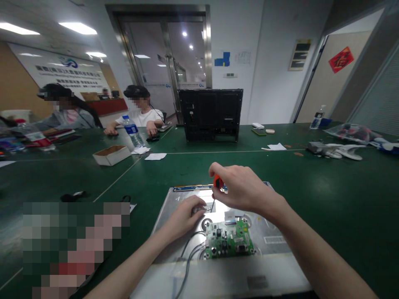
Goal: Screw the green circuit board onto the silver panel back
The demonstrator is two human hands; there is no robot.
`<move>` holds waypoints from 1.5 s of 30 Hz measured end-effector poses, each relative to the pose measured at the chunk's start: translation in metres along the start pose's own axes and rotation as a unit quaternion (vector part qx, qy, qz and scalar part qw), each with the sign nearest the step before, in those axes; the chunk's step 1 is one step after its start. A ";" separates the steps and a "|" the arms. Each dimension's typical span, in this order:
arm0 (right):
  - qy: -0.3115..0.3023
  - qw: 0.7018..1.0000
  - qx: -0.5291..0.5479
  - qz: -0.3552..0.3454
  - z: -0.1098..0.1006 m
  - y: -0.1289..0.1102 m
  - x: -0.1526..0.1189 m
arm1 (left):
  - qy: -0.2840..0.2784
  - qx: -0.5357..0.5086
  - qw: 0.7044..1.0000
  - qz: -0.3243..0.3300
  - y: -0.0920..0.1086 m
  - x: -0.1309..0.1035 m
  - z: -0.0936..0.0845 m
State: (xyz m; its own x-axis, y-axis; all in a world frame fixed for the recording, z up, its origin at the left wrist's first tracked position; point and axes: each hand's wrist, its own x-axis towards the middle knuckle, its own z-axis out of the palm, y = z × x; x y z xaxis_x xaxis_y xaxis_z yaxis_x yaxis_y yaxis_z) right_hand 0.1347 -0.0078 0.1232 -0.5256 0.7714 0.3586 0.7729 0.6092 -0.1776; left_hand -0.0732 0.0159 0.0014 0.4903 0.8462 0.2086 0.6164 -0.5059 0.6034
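In front of me lies a flat display panel with its metal back facing up. A green circuit board sits on it, with grey cables running off to the left. My right hand is closed around the red-orange handle of a screwdriver, whose thin shaft points down at the panel. My left hand rests on the panel beside the shaft, thumb and fingers curled together. Small shiny bits show at its fingertips, too small to name. The screwdriver tip is hard to make out.
A black monitor housing stands upright at the back. To the left are an open cardboard box, a water bottle and paper scraps. Two people sit across the table. Grey parts and a plastic bag lie at right.
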 end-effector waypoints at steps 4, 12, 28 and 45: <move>0.004 1.000 0.008 0.004 0.000 0.001 0.000 | 0.003 0.030 1.000 0.004 0.001 0.003 0.003; 0.002 1.000 -0.006 0.004 0.000 0.000 0.001 | 0.002 0.047 0.999 0.017 -0.004 0.005 0.003; -0.023 1.000 -0.006 -0.009 -0.020 -0.004 -0.012 | -0.023 0.156 0.983 0.089 0.028 -0.006 -0.030; -0.033 0.999 0.024 -0.032 -0.027 -0.009 -0.022 | -0.005 -0.010 1.000 0.023 0.054 -0.077 0.004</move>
State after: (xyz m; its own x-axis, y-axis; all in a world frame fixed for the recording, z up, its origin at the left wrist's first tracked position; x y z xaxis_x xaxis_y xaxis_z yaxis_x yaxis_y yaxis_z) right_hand 0.1487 -0.0352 0.1414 -0.5964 0.7405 0.3099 0.7202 0.6641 -0.2008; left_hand -0.0753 -0.0775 0.0154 0.5234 0.8208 0.2286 0.5809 -0.5401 0.6090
